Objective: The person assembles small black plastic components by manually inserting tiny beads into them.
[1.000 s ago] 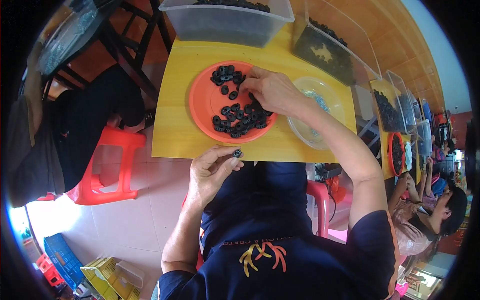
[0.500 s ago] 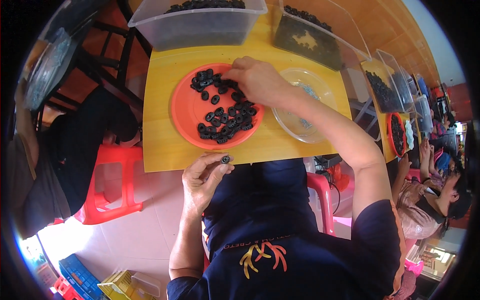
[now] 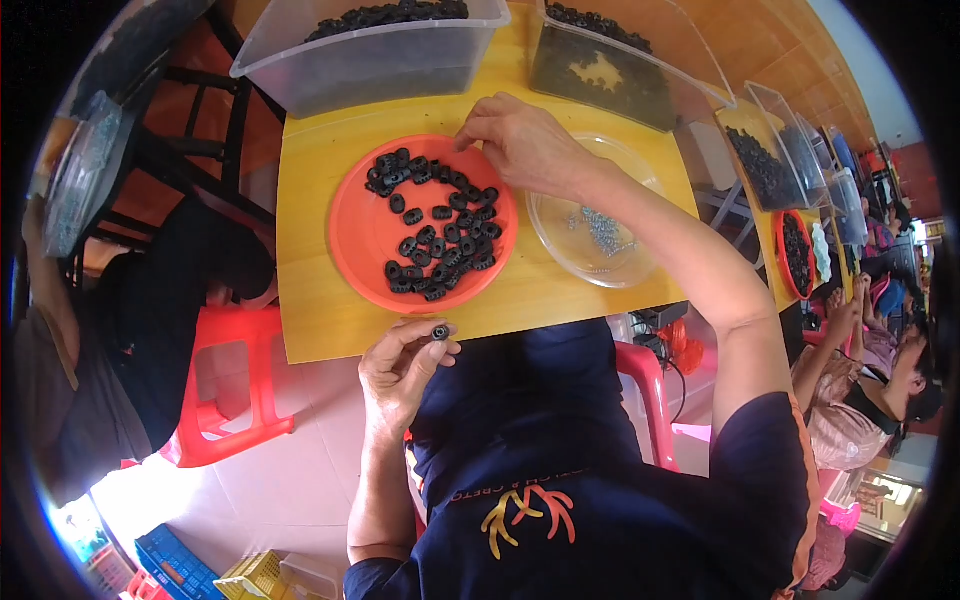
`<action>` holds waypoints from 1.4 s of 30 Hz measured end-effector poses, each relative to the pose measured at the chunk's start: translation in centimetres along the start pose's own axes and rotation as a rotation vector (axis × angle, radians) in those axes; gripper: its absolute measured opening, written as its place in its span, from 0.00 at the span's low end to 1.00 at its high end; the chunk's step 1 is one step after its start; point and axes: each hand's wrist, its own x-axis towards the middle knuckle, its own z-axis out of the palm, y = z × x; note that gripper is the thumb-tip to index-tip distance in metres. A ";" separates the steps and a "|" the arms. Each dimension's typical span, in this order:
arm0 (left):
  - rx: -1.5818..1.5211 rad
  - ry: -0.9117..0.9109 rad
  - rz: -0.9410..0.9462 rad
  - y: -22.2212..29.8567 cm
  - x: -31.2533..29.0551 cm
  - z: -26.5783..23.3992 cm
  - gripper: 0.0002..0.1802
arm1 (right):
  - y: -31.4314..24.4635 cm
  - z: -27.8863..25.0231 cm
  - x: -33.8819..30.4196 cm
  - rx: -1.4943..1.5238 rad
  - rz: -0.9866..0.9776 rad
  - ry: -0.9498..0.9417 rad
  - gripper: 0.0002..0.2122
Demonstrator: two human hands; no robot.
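Thumb and fingers of my left hand (image 3: 398, 368) pinch a small black barrel-shaped plastic part (image 3: 440, 332), its round opening turned up, just off the near table edge. My right hand (image 3: 518, 145) is at the far right rim of a red round dish (image 3: 350, 235). Its fingers are bent together; whether anything is between the fingertips is hidden. In the dish lie many loose black ribbed plastic pieces (image 3: 452, 256) with holes, in an uneven ring. A clear round dish (image 3: 556, 255) under my right forearm holds small silvery metal pieces (image 3: 606, 230), apparently springs.
Two clear bins of black parts, a left bin (image 3: 375, 75) and a right bin (image 3: 605, 85), stand at the back of the yellow table (image 3: 310, 320). A person in dark clothes (image 3: 190, 290) sits at left near a red stool (image 3: 235, 375). Other people (image 3: 850, 400) work at right.
My right hand has drawn back from the black pieces to the dish's far right rim, uncovering some of them. One loose piece lies nearer. My left hand still holds its part; the view shifted slightly.
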 end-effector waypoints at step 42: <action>0.015 0.012 -0.021 0.2 1.2 -0.5 0.11 | -0.7 2.1 2.4 -0.065 -0.381 -0.089 0.13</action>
